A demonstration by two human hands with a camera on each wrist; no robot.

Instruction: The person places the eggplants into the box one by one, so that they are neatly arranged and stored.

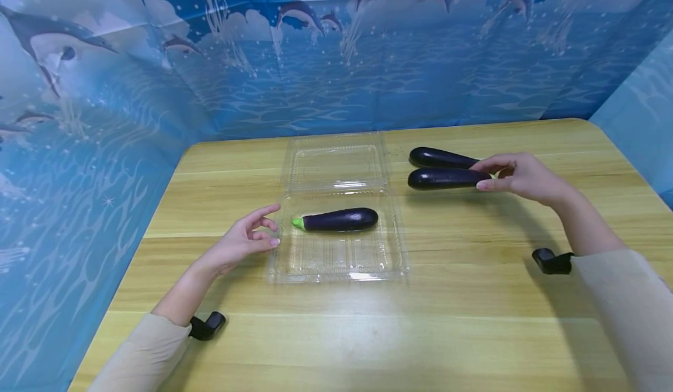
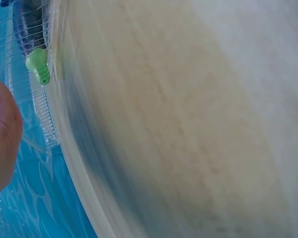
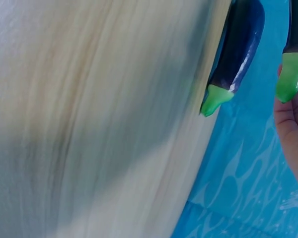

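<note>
My right hand (image 1: 531, 177) grips one eggplant (image 1: 444, 179) near its stem end, holding it just above the table. Behind it lies a second eggplant (image 1: 440, 158) on the wood; its green stem (image 3: 217, 98) shows in the right wrist view. A third eggplant (image 1: 344, 219) rests lengthwise inside the clear plastic clamshell box (image 1: 336, 263), green stem toward the left. At the box's left edge is my left hand (image 1: 243, 241), fingers loosely bent and holding nothing. Whether its fingertips touch the rim I cannot tell.
The clamshell's lid (image 1: 336, 161) lies folded back flat behind its base. A wooden table (image 1: 336, 339) carries everything, and a blue curtain (image 1: 336, 76) with dolphins hangs behind it and at the sides. A black band device (image 1: 552, 262) sits at each wrist.
</note>
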